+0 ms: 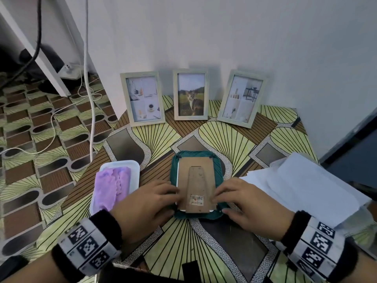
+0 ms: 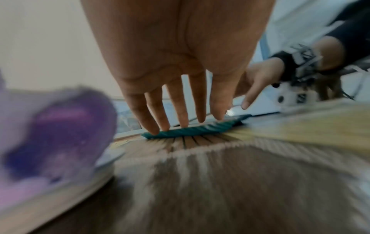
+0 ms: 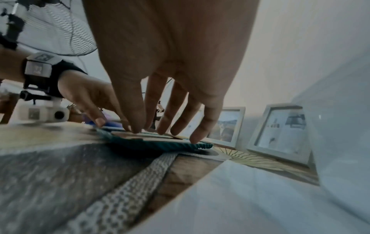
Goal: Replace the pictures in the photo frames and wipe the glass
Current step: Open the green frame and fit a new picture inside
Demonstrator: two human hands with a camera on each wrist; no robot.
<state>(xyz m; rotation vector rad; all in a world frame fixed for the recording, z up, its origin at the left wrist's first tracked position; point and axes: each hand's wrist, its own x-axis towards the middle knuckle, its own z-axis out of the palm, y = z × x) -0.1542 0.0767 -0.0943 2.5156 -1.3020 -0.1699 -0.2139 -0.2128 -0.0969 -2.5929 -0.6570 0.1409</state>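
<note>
frame (image 1: pixel 195 185): I saw it face down on the green cloth (image 1: pixel 220 166), middle of the table (image 1: pixel 228 250) | left hand (image 1: pixel 145 201): fingers straight, pressing the frame's left edge; held nothing | right hand (image 1: pixel 243 203): fingers spread, touching its right edge; gripped nothing | three frames (image 1: pixel 191 94) stood upright by the wall

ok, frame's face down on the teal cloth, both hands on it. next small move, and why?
Probably lift the backing board off the frame. It faces up on the cloth, with the left hand and right hand fingertips at its two side edges, and the picture sits beneath it. Whether its clips are turned aside is unclear.
</note>
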